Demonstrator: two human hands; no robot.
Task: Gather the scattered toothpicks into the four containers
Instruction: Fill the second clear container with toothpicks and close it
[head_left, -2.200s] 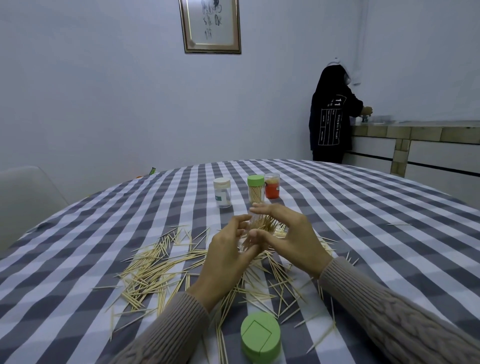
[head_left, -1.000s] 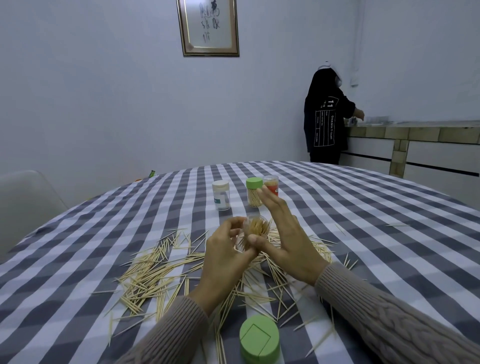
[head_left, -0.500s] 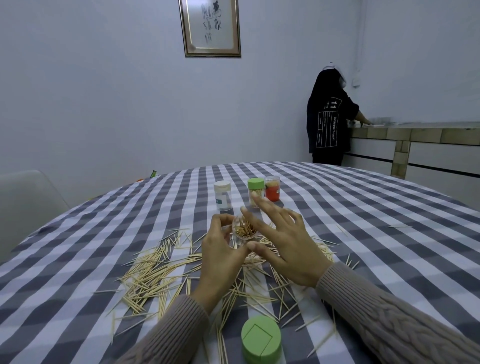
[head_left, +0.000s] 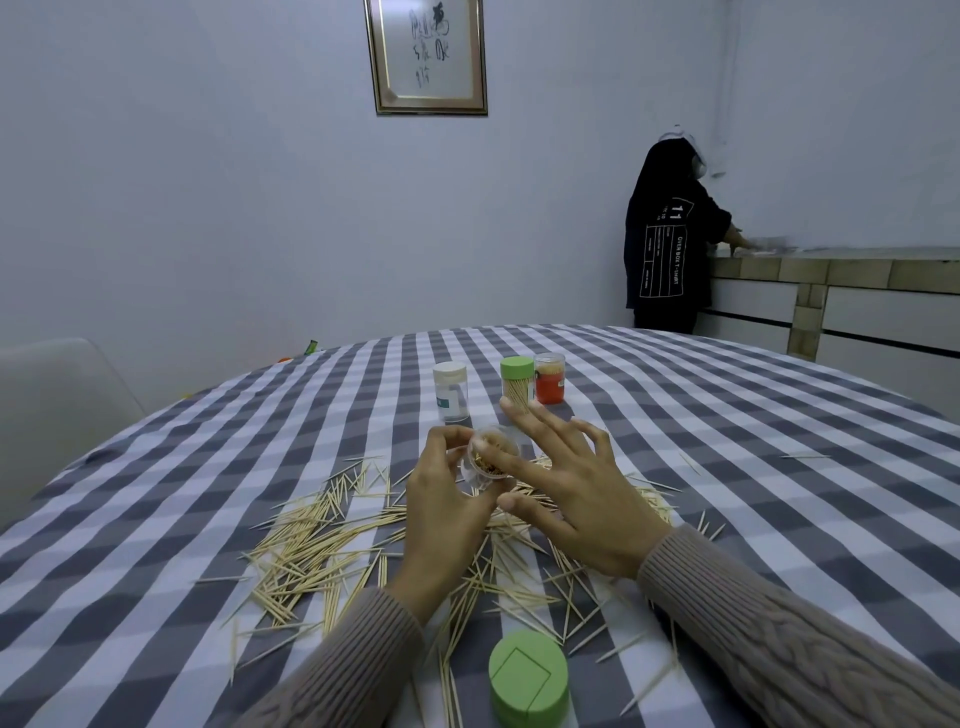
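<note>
Left hand (head_left: 441, 512) grips clear container (head_left: 491, 462), mouth tilted toward camera; right hand (head_left: 576, 491) fingers spread, index on toothpicks inside.

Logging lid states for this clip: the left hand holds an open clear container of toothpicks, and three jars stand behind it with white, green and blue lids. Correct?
Not quite. The head view shows no blue lid: the third jar is clear-topped with an orange-red body. The left hand does hold the open container; white and green are right.

A round table under a grey-and-white checked cloth (head_left: 727, 441) carries scattered pale wooden toothpicks (head_left: 322, 540) at centre, a green round lid (head_left: 528, 678) at six o'clock, and white-capped (head_left: 451, 391), green-capped (head_left: 517, 385) and orange-filled (head_left: 549, 378) clear jars toward twelve.
</note>
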